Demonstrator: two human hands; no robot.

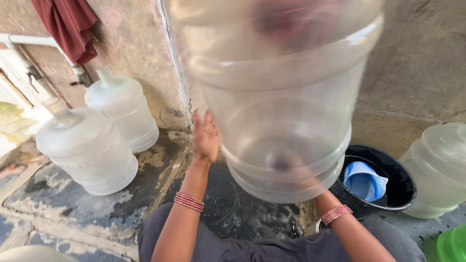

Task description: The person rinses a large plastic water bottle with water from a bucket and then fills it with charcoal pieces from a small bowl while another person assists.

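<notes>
We held the large clear plastic water jug (286, 111) raised between both hands, close under the camera and blurred. Our left hand (206, 137) lay flat against its side wall, fingers spread and pointing up, palm pressed to the plastic. Our right hand (296, 170) sat behind the jug wall near the ribbed lower end; we could not tell how its fingers were set, only that it bore on the jug from the opposite side.

Judgement on handling: the jug looked empty, so probably light for its bulk, with stiff but slightly yielding walls. The ground was wet, so the smooth plastic was likely slippery. The moulded ribs near the end looked the safest purchase for a two-palm squeeze.

Below our hands lay a wet, dark stone floor (87, 204). Two frosted plastic water jugs (97, 140) stood to the left against the rough wall (141, 43). To the right, a black round tub (398, 187) held a blue plastic jug (364, 180), with another frosted jug (439, 170) just beside it.
</notes>
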